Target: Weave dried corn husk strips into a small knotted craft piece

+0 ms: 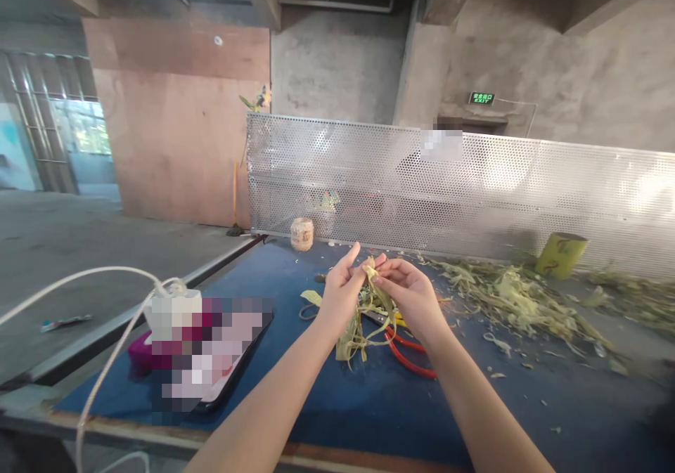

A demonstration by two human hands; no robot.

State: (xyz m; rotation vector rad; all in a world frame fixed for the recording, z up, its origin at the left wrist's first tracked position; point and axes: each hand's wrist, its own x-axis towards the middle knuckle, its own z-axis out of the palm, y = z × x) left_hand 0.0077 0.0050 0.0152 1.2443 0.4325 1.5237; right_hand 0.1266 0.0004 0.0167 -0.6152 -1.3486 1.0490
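Between my two hands is a bundle of pale yellow-green dried leaf strips (345,343), similar to corn husk, with its loose ends hanging down. My left hand (340,283) is closed on the top of the bundle from the left, thumb raised. With thumb and fingers pinched together, my right hand (408,287) grips a strip at the same spot. Red-handled scissors (414,364) lie on the table just below my right hand, their blades partly hidden by the strips. A yellow handle (401,320) shows beside them, mostly covered.
Dried leaf strips (517,297) are heaped on the blue table (380,417) at right, near a yellow-green can (562,255). A jar (302,235) stands at the back before a perforated metal screen (358,178). At left lie a blurred phone (221,360) and a white cable (113,360).
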